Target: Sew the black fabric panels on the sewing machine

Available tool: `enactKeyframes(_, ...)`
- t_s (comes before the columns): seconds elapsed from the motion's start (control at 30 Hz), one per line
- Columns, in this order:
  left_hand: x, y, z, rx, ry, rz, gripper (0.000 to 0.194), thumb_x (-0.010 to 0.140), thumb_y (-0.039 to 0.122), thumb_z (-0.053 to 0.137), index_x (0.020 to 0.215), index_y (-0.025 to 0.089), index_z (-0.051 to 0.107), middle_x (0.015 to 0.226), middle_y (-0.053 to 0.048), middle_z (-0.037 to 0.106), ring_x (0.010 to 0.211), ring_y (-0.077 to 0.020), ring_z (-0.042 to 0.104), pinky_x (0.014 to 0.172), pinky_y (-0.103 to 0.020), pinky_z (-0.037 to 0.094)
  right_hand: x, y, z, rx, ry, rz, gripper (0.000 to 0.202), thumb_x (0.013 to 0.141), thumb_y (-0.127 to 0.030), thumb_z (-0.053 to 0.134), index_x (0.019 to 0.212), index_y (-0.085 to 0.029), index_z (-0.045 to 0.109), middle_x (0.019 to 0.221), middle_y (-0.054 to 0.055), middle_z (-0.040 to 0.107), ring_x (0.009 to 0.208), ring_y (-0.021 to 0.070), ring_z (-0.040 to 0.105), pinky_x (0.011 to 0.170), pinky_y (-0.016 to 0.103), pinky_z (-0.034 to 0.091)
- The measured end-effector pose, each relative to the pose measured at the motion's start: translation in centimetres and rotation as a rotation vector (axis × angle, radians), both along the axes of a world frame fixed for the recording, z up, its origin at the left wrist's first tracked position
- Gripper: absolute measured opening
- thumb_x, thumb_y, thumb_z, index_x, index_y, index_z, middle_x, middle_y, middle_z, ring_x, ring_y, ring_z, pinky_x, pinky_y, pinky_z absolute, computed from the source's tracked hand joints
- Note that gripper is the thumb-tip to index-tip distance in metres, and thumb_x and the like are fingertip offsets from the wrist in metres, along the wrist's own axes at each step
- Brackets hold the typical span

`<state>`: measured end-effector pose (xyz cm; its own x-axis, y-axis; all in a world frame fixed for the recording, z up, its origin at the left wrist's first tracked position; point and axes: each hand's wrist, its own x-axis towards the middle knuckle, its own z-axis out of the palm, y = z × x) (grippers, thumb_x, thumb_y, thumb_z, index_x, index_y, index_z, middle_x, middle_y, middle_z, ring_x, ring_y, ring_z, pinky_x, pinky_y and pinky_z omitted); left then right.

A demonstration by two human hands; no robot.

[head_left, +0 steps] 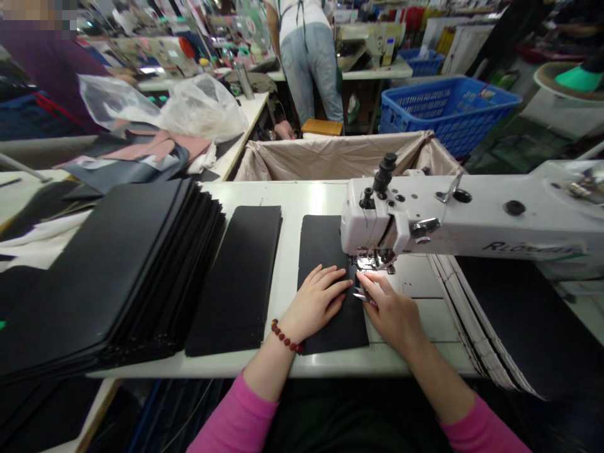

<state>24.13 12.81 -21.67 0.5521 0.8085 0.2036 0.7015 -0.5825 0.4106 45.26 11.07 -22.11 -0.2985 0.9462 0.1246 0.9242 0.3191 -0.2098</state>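
A flat black panel lies on the pale table under the head of a white sewing machine. My left hand rests flat on the panel with its fingers stretched out. On the panel's right edge is my right hand, its fingertips close to the presser foot. Small thread snips are held in that hand, their silver blades sticking out to the left between the fingers. The fingers of my right hand partly hide the panel's edge.
To the left lie a narrow stack of black panels and a tall stack of larger black pieces. More black pieces with pale edges sit at the right. A cloth-lined bin and a blue basket stand behind; a person is beyond.
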Motion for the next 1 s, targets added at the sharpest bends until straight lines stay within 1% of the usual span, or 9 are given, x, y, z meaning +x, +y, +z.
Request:
enactKeyframes(0.23, -0.03, 0.06, -0.04, 0.005, 0.012, 0.007, 0.038, 0.093, 0.019, 0.049, 0.130, 0.028, 0.052, 0.139, -0.004, 0.049, 0.133, -0.0222, 0.039, 0.116, -0.049, 0.025, -0.03, -0.02, 0.12, 0.005, 0.031, 0.011, 0.050, 0.091, -0.026, 0.049, 0.140, -0.032, 0.042, 0.136, 0.002, 0.052, 0.092, 0.0181, 0.065, 0.067, 0.029, 0.053)
enactKeyframes(0.43, -0.12, 0.15, -0.21, 0.013, 0.011, 0.022, 0.039, 0.093, 0.017, 0.049, 0.130, 0.027, 0.052, 0.140, -0.003, 0.048, 0.133, -0.0220, 0.040, 0.116, -0.048, 0.025, -0.03, -0.01, -0.02, 0.011, 0.023, 0.008, 0.050, 0.091, -0.026, 0.050, 0.140, -0.032, 0.042, 0.137, 0.002, 0.052, 0.088, 0.0176, 0.066, 0.065, 0.028, 0.053)
enactKeyframes(0.67, -0.08, 0.17, -0.64, 0.040, -0.018, 0.050, 0.038, 0.093, 0.018, 0.050, 0.129, 0.028, 0.054, 0.136, -0.004, 0.052, 0.131, -0.0228, 0.042, 0.114, -0.050, 0.028, 0.08, -0.06, -0.13, 0.013, -0.012, 0.002, 0.051, 0.091, -0.028, 0.051, 0.141, -0.033, 0.041, 0.137, 0.001, 0.051, 0.084, 0.0173, 0.066, 0.062, 0.029, 0.052)
enactKeyframes(0.8, 0.01, 0.16, -0.65, 0.046, -0.024, 0.071, 0.036, 0.094, 0.019, 0.049, 0.129, 0.027, 0.054, 0.136, -0.004, 0.052, 0.130, -0.0224, 0.043, 0.114, -0.049, 0.028, 0.09, -0.06, -0.14, 0.006, 0.002, 0.005, 0.052, 0.090, -0.026, 0.051, 0.141, -0.032, 0.041, 0.137, 0.000, 0.051, 0.088, 0.0172, 0.065, 0.064, 0.028, 0.052)
enactKeyframes(1.0, 0.21, 0.10, -0.54, 0.046, -0.015, 0.091, 0.033, 0.095, 0.021, 0.048, 0.127, 0.026, 0.055, 0.137, -0.004, 0.052, 0.130, -0.0219, 0.044, 0.115, -0.047, 0.027, 0.04, -0.03, -0.16, 0.009, -0.002, 0.002, 0.051, 0.091, -0.027, 0.050, 0.141, -0.034, 0.041, 0.137, -0.001, 0.051, 0.089, 0.0167, 0.066, 0.064, 0.028, 0.053)
